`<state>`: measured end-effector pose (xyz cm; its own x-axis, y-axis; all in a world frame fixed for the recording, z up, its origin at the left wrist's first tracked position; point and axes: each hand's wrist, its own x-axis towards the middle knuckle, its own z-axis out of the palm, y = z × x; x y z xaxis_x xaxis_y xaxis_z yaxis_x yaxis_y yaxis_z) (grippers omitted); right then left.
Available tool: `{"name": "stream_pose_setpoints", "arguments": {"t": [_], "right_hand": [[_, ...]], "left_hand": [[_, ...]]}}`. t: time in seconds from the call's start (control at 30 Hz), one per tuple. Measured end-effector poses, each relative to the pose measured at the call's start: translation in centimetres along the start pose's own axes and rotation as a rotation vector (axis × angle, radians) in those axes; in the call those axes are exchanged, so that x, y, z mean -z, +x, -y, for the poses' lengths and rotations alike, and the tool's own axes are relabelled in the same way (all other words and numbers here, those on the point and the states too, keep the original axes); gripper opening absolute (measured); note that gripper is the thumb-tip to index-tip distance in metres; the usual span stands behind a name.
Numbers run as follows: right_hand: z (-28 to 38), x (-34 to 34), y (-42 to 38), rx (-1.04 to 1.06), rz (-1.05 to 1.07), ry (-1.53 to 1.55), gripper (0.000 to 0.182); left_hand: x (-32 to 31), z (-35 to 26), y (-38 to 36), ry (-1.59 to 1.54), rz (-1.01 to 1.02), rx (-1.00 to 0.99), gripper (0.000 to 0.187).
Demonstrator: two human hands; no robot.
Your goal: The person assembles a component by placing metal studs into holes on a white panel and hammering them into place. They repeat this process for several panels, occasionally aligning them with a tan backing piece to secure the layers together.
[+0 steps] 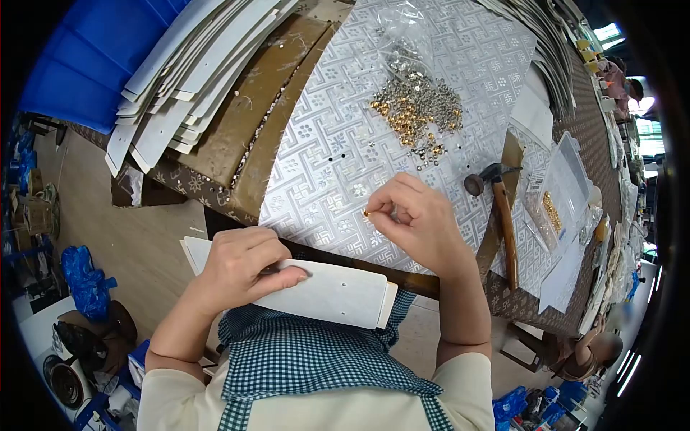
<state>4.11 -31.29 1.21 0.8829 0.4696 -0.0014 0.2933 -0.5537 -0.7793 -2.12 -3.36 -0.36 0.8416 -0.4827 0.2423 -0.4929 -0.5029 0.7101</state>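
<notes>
My left hand is closed over a small stack of long white strips resting on my lap at the table's edge. The thumb lies on top, and two small holes show near the strips' right end. Over the patterned silver-white sheet, my right hand pinches a tiny gold stud between thumb and fingertips. Farther back, gold and silver studs are heaped loosely beside a clear plastic bag. A hammer with a wooden handle lies to the right of this hand.
Stacked white strips lie on a brown board at the left, near a blue bin. At the right are a clear plastic box and more grey strips. Another person sits at the lower right.
</notes>
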Motion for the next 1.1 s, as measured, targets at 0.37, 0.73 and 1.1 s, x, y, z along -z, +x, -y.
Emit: {"name": "stream_pose_setpoints", "arguments": {"t": [0.37,0.73,1.1], "right_hand": [[0.0,-0.3,-0.1,0.005,-0.036,-0.005,0.007],[-1.6,1.5,-2.9,-0.04,-0.169,0.121,0.022],[-1.8,0.4,-2.4,-0.076,-0.234,-0.12,0.029]], "left_hand": [[0.2,-0.2,0.6,0.028,0.011,0.015,0.031],[0.5,-0.9,5.8,0.122,0.052,0.219,0.031],[-0.3,-0.5,6.8,0.167,0.061,0.27,0.03]]}}
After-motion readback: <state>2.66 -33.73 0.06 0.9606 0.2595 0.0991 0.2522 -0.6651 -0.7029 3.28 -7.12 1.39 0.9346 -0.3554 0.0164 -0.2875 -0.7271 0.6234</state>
